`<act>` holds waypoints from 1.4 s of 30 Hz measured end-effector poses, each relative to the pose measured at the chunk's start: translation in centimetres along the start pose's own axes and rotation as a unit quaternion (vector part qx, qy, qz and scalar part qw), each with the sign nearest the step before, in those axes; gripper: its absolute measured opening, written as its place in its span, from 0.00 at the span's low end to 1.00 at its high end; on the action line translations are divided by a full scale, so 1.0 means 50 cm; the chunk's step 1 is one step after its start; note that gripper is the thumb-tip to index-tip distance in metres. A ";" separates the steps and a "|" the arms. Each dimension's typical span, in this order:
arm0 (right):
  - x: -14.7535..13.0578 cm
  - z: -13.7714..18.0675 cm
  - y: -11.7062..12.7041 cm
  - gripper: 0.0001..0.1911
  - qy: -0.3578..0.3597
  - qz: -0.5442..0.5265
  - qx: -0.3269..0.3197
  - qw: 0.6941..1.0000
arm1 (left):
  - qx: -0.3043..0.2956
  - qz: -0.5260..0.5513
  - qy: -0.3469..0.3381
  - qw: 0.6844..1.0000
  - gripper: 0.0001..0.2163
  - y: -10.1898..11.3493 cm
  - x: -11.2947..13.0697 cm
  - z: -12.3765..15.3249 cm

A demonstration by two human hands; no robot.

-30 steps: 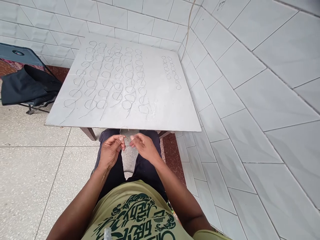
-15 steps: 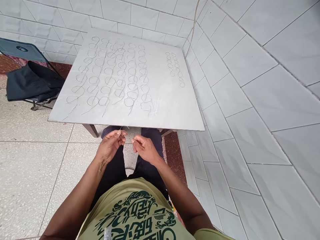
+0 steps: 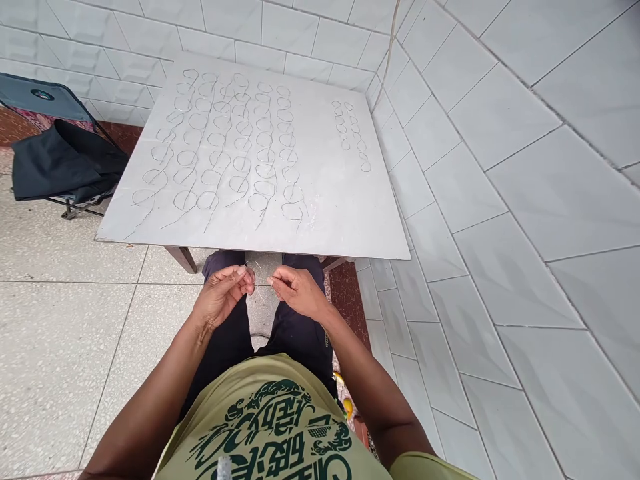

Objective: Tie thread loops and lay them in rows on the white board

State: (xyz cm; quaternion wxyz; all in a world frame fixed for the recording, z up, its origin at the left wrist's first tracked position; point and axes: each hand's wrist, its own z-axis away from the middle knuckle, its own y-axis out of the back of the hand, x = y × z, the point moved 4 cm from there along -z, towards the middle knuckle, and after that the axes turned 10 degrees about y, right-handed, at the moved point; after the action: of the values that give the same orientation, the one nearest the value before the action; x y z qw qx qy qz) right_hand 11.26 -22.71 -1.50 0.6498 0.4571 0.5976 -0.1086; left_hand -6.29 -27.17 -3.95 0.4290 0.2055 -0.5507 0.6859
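A thin, pale wire [image 3: 258, 268] curves out from the fingertips of my left hand [image 3: 223, 293], whose thumb and forefinger are pinched on it. Close by on the right, the thumb and forefinger of my right hand [image 3: 299, 291] are pressed together; whether a wire end sits between them is too fine to make out. Both hands hang over my lap, just in front of the near edge of the white table [image 3: 345, 220]. On its top, rows of thin wire loops with trailing tails [image 3: 187, 158] cover the left and middle.
Smaller wire rings [image 3: 365, 163] lie in short rows at the table's right. Tiled walls [image 3: 500, 200] stand behind and to the right. A folding chair [image 3: 45, 97] with black cloth [image 3: 65, 160] on it is at the left. A cable [image 3: 387, 60] runs down the corner.
My right hand has shifted slightly right, away from my left. The wire at the left fingertips now shows as a wider curve between the hands.
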 end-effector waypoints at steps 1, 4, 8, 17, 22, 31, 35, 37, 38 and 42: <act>0.000 0.000 0.001 0.17 -0.002 -0.006 -0.002 1.000 | 0.002 -0.002 0.000 1.000 0.13 0.001 0.000 -0.001; -0.005 0.000 0.001 0.18 0.008 -0.013 -0.011 1.000 | 0.033 -0.024 0.000 0.999 0.15 0.005 0.002 -0.007; -0.003 0.003 -0.003 0.17 -0.013 -0.034 -0.004 0.999 | 0.087 -0.061 -0.015 0.994 0.14 0.005 0.016 -0.010; 0.009 0.009 -0.020 0.17 -0.045 -0.182 0.032 0.982 | 0.042 -0.001 0.039 0.998 0.16 -0.016 0.010 -0.004; 0.010 0.005 -0.016 0.17 -0.042 -0.164 0.020 0.985 | 0.028 -0.021 0.053 0.998 0.17 -0.015 -0.004 -0.004; 0.016 0.009 -0.021 0.14 -0.045 -0.169 -0.003 0.985 | 0.061 0.000 0.032 0.998 0.17 -0.019 0.005 -0.002; -0.008 0.026 -0.007 0.24 0.031 -0.023 0.061 0.997 | 0.086 0.021 0.003 0.996 0.16 -0.018 0.015 0.000; -0.023 0.033 -0.007 0.22 0.065 0.066 0.075 0.993 | 0.098 0.030 -0.013 0.995 0.15 -0.018 0.018 0.001; -0.028 0.036 -0.011 0.19 0.078 0.109 0.071 0.988 | 0.104 0.033 -0.020 0.994 0.15 -0.018 0.018 0.001; -0.032 0.035 -0.032 0.11 0.112 0.239 0.069 0.962 | 0.117 0.035 -0.026 0.992 0.14 -0.023 0.010 0.000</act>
State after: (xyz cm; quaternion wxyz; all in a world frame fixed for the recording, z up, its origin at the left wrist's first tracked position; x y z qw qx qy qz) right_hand 10.94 -25.52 -1.06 0.5523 0.6399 0.5309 0.0609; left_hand -5.63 -26.97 -2.89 0.3633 0.2527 -0.4850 0.7543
